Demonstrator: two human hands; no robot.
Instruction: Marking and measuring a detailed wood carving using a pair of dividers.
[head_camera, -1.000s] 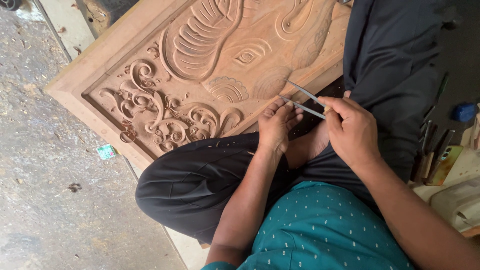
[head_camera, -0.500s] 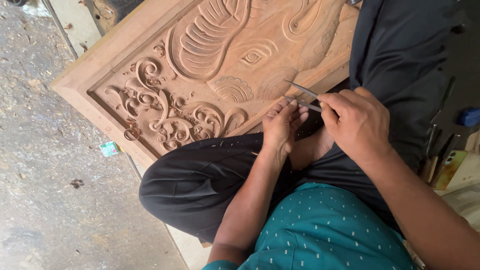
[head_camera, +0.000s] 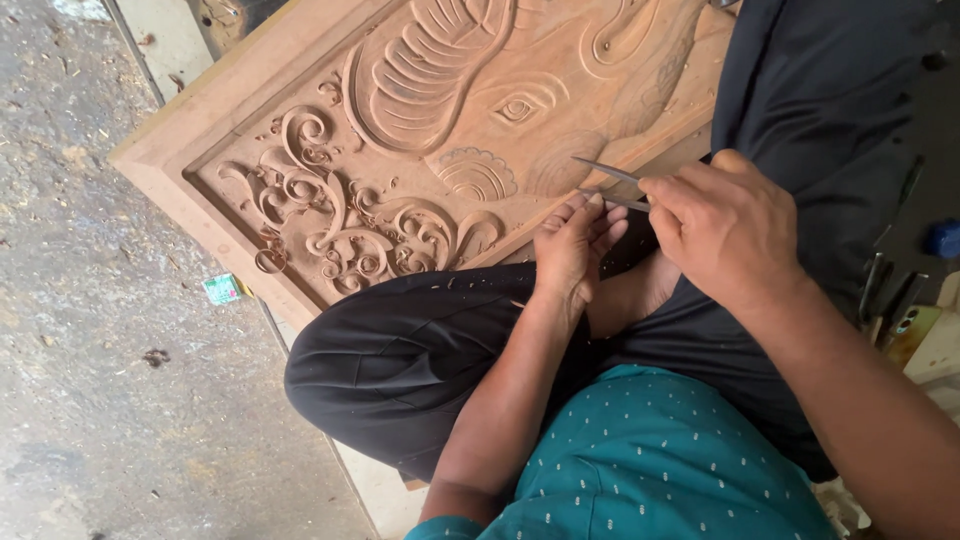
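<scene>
Right hand (head_camera: 725, 230) is curled shut around two thin metal carving tools (head_camera: 610, 185), whose tips stick out past my fingers. Left hand (head_camera: 575, 250) lies just beside them, fingers loosely extended, holding nothing that I can see. Beyond both sits the carved wooden panel (head_camera: 400, 150).

The carved wooden panel (head_camera: 400, 150) runs off the top edge; its near edge hides under a black trouser leg (head_camera: 420, 350). The right hand (head_camera: 725, 225) covers the thin metal tools' (head_camera: 610, 185) handles.
</scene>
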